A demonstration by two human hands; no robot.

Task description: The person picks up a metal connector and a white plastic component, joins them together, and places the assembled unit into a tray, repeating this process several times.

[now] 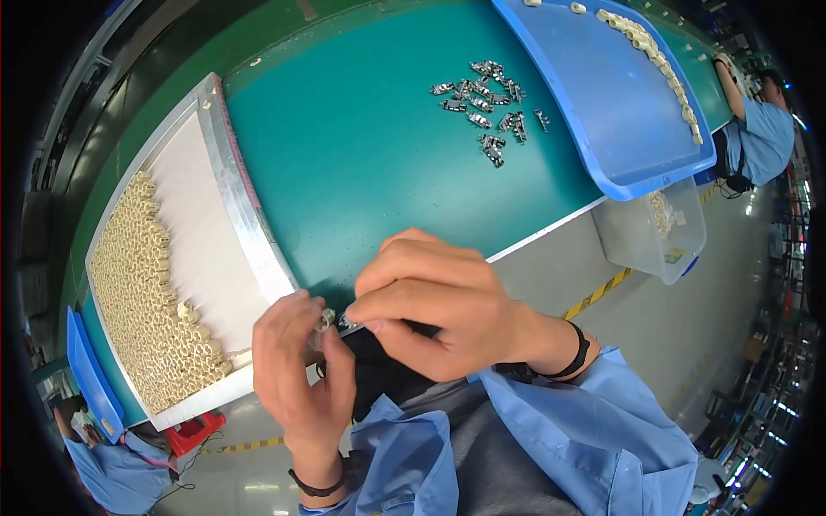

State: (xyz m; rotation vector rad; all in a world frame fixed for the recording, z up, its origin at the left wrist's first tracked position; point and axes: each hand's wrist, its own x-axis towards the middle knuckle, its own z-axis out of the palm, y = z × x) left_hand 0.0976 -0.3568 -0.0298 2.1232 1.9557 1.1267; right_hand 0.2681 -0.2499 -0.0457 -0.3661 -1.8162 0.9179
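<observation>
My left hand (297, 365) is closed, with a small cream cylindrical piece (325, 320) pinched between thumb and fingers. Close beside it, my right hand (439, 301) pinches a small shiny metal part (346, 322), mostly hidden by the fingertips. The two pieces are a short gap apart, at the near edge of the green table (361, 172). Farther off on the table lies a loose group of silver metal clip-like parts (480, 103). To my left, a metal-framed tray (206, 172) holds many small cream cylinders (155, 301) packed together.
A blue tray (594, 112) at the right carries a row of cream cylinders (658, 60). Below it stands a clear plastic bin (632, 236) on the floor. Another blue tray (90, 370) and a red stool (194, 433) are at left. Co-workers in blue (766, 138) sit at both sides.
</observation>
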